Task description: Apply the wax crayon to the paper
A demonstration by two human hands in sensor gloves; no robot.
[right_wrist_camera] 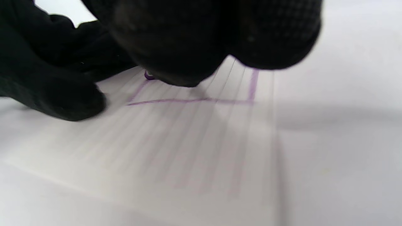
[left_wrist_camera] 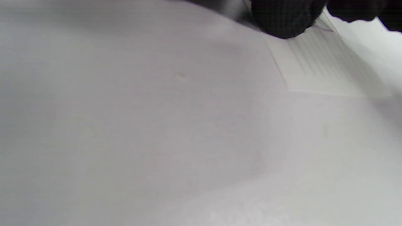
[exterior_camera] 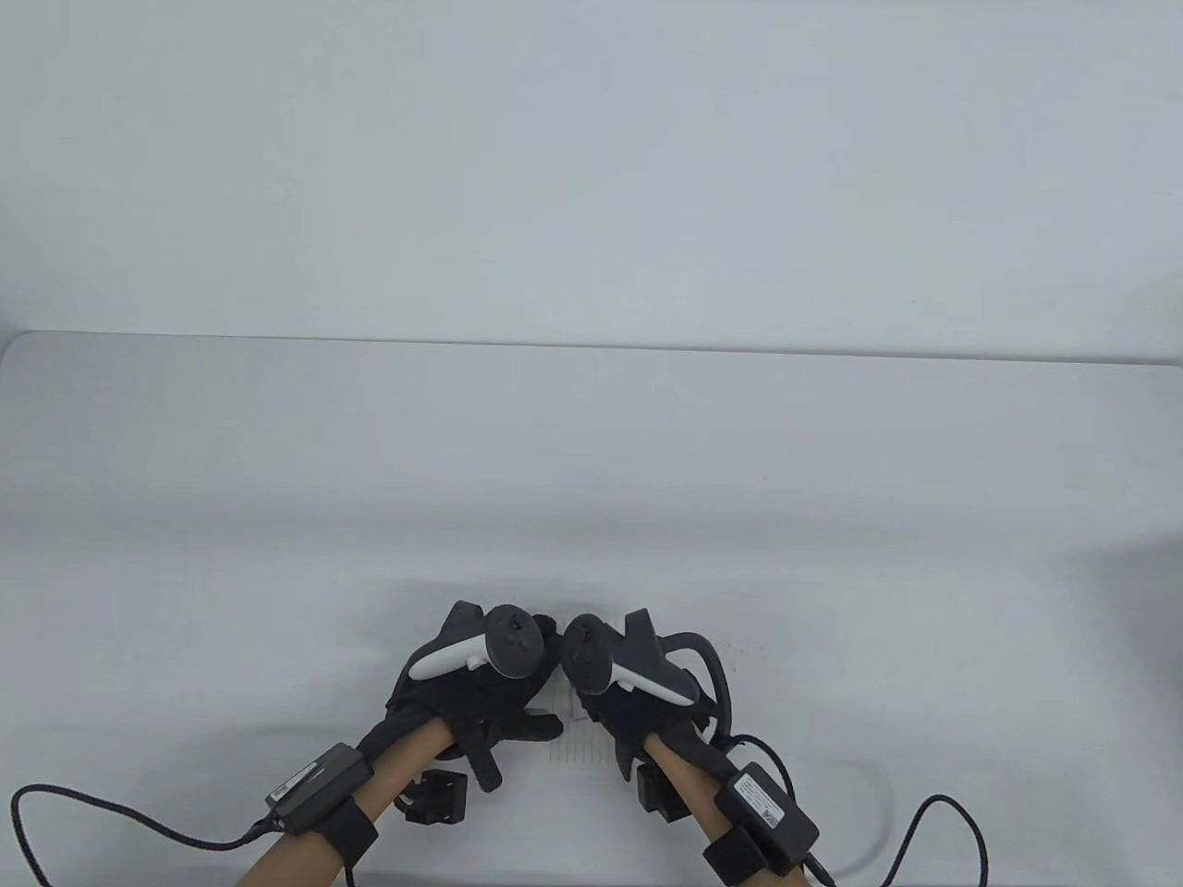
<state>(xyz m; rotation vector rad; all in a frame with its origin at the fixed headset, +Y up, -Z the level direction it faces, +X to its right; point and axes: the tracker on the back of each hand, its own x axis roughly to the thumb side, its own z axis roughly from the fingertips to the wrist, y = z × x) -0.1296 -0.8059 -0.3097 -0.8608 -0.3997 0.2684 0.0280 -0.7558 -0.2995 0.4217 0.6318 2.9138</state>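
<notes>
Purple wax lines (right_wrist_camera: 191, 101) already frame a box on the lined paper (right_wrist_camera: 188, 147), which lies flat on the tabletop (exterior_camera: 591, 480) under both hands. My left hand (exterior_camera: 481, 684) presses its edge; my right hand (exterior_camera: 628, 688) is clenched over a purple crayon tip (right_wrist_camera: 148, 75), the stick hidden. I'd keep the sheet pinned and pull short, even strokes.

A white table (exterior_camera: 591, 480) carries lined paper (exterior_camera: 578, 739) at its 6 o'clock edge, under both hands.

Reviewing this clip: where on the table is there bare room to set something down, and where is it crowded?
Bare table runs from the hands to the far edge, and out to both sides. It is crowded at the near edge: the left hand and right hand sit close together over the lined paper, which carries purple lines, with cables trailing at both near corners.
</notes>
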